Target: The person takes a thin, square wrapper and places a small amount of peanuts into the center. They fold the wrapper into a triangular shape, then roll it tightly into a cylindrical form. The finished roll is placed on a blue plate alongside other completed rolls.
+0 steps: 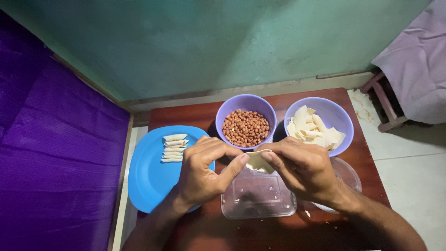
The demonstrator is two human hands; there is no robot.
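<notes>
Both my hands meet over the middle of a small wooden table [186,116]. My left hand [204,172] and my right hand [299,167] pinch the same pale dough wrapper [258,161] between thumbs and fingers, above a clear plastic container [258,197]. Just beyond my fingers stands a purple bowl of peanuts [245,128]. To its right a second purple bowl [339,116] holds several pale wrapper pieces [312,129]. A blue plate [148,176] at the left carries several folded wrapper rolls [174,148] in a stack.
A clear round lid or bowl [348,174] lies under my right wrist. A green wall [209,46] rises behind the table, purple cloth [55,153] hangs at the left, and a pink stool with cloth [409,79] stands at the right on a pale floor.
</notes>
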